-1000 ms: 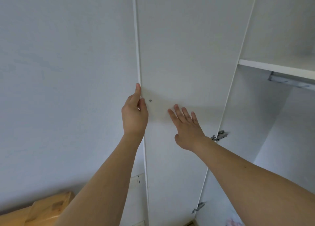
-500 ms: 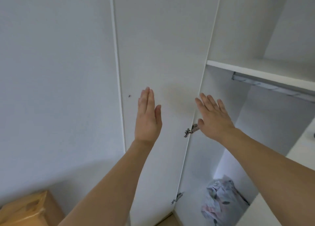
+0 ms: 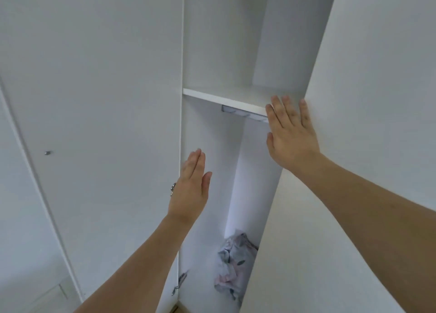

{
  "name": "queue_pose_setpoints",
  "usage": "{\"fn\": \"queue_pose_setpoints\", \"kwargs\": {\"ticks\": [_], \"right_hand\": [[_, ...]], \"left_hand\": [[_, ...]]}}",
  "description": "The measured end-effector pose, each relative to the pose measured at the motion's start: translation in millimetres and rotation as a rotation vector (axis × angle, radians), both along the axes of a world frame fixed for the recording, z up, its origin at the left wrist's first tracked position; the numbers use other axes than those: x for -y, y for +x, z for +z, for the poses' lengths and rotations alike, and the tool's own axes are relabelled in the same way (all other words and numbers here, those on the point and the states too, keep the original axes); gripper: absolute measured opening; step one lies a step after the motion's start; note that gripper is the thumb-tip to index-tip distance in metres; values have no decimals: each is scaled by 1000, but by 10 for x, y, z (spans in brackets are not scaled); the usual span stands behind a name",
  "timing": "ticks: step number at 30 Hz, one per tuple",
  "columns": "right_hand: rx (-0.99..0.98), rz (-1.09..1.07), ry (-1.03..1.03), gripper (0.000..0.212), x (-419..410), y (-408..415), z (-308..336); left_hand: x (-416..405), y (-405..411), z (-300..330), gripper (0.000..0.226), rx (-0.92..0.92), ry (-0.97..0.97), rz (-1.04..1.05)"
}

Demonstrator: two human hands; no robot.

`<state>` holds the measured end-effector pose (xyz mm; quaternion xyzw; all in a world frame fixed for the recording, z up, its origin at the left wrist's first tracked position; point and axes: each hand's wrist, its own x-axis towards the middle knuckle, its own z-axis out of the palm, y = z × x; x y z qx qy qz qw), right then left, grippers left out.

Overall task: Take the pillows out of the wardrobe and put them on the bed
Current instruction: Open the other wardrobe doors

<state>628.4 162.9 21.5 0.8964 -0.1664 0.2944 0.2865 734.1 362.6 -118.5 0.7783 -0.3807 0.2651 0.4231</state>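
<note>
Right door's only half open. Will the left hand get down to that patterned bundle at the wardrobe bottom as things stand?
Probably yes. The left hand is open and empty at the gap, and nothing lies between it and the patterned bundle below; the right door hides part of the bundle.

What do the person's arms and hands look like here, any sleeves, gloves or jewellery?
Both forearms are bare, with no sleeves in view. The left hand and right hand wear no gloves, and no rings, watch or bracelets show on the fingers or wrists.

My hands: two, left (image 3: 188, 190) and right (image 3: 291, 135) | wardrobe doors: two, one (image 3: 106, 100) at left edge, one (image 3: 354, 100) at right | shelf (image 3: 224, 97): one | patterned bundle (image 3: 233, 263) at wardrobe bottom: one | hinges: two (image 3: 173, 189) (image 3: 180, 281)
</note>
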Motion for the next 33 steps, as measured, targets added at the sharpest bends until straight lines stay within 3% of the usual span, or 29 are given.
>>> {"fn": "queue_pose_setpoints", "kwargs": {"ticks": [10, 15, 19, 21, 24, 33], "right_hand": [[48, -179, -305, 56, 333, -37, 197], [24, -234, -419, 51, 330, -2, 166], [59, -241, -425, 45, 262, -1, 89], [50, -276, -419, 43, 204, -17, 76], [48, -329, -396, 42, 120, -6, 104], [108, -340, -404, 43, -154, -45, 69]], "left_hand": [[1325, 204, 93, 49, 34, 157, -579], [1586, 318, 21, 45, 131, 235, -827], [1671, 283, 12, 31, 108, 231, -993], [1672, 248, 16, 25, 7, 204, -1027], [1647, 249, 14, 35, -201, 209, -1059], [1623, 395, 92, 26, -672, 455, -1297]]}}
